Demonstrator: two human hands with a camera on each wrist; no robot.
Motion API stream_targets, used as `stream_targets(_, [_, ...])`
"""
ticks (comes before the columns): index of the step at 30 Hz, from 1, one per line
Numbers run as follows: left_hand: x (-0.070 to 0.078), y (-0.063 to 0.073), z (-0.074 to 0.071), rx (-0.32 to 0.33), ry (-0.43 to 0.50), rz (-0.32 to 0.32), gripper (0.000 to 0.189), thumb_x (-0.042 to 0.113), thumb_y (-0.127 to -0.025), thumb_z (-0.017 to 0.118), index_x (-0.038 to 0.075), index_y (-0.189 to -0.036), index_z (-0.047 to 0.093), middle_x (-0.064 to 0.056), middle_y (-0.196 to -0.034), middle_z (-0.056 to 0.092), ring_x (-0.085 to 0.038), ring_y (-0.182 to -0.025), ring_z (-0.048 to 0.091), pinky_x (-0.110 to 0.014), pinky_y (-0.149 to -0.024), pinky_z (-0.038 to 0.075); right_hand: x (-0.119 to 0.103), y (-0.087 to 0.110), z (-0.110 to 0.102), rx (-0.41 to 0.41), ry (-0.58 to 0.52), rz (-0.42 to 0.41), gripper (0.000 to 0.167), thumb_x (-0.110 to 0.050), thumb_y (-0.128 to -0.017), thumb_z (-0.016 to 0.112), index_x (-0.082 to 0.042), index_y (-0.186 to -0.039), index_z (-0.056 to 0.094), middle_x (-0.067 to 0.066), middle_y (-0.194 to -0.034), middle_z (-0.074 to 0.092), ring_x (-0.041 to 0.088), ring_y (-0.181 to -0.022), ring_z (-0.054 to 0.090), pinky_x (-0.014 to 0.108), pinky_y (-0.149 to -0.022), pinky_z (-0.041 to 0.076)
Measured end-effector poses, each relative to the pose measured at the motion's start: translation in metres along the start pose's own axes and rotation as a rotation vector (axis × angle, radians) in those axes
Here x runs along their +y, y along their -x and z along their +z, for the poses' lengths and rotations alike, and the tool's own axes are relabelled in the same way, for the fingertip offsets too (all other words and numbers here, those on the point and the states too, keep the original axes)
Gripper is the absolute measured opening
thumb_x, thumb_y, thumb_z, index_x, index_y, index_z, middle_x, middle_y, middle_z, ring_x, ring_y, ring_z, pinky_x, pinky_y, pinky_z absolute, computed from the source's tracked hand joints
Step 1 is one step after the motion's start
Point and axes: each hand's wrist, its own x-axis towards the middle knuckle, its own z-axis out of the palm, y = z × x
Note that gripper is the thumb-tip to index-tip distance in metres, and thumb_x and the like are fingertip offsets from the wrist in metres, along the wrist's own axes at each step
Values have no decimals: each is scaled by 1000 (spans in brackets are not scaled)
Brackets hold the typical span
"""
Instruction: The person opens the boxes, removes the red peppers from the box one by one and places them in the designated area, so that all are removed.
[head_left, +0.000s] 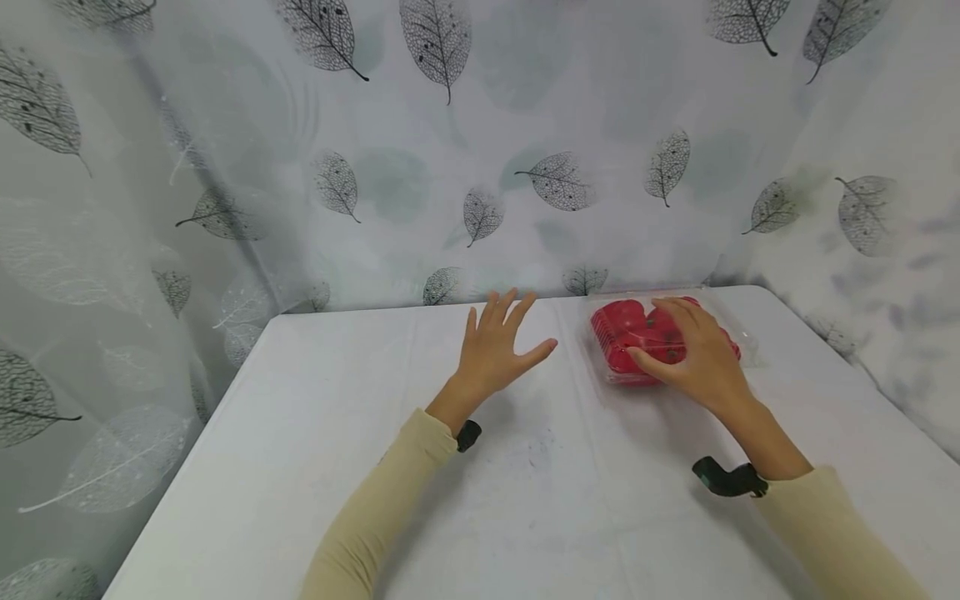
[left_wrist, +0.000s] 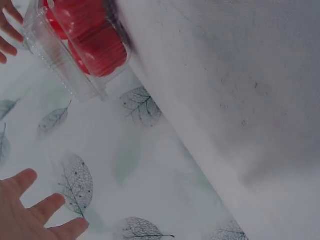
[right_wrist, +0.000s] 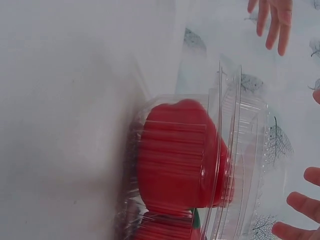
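A clear plastic clamshell box (head_left: pixel 617 379) stands on the right part of the white table, toward its far edge. Inside are several glossy red, rounded vegetables or fruits (head_left: pixel 621 321), one showing a green stem in the right wrist view. Over the near right part of the box hovers my right hand (head_left: pixel 701 354), thumb and fingers spread apart and overlapping the box in the head view. My left hand (head_left: pixel 491 354) is raised over the middle of the table, left of the box, with its fingers splayed and nothing in it.
A white cloth covers the table (head_left: pixel 322 417). Behind it and at both sides hangs a pale curtain (head_left: pixel 600 92) printed with dark leaves. Each wrist wears a dark strap-on camera mount (head_left: pixel 729 478).
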Motion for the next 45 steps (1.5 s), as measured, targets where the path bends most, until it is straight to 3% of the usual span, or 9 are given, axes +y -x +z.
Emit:
stream_targets(6, [5,-1,5,37,30,53,71,60,-92,54,29,-152,33,-3,-157,30,-29,-147,21,-57,-117,16,5,5,-2,26,0,13,69,-25,-75,79,-7,-135,49,20,-137,48,42,-124,43,72,-87,43])
stream_targets(18, [13,-4,14,172,38,187,61,49,-93,59,23,-146,44,-5,-150,42,-27,-141,35,-53,-114,28,13,13,-10,54,-37,41,68,-22,-76,80,-7,-135,51,20,-138,48,41,-128,41,73,-92,38])
stream_targets(38, [28,-7,24,66,41,197,67,52,-91,60,28,-149,38,-2,-154,36,-25,-145,28,-52,-116,24,33,31,-15,109,-75,107,70,-17,-76,81,-3,-137,50,24,-140,48,45,-130,40,71,-99,34])
stream_targets(45, [33,-9,27,58,39,211,67,54,-91,59,29,-150,38,0,-155,35,-26,-145,28,-52,-116,24,40,36,-17,146,-97,67,67,-9,-75,81,-1,-135,52,24,-138,50,46,-130,40,69,-103,31])
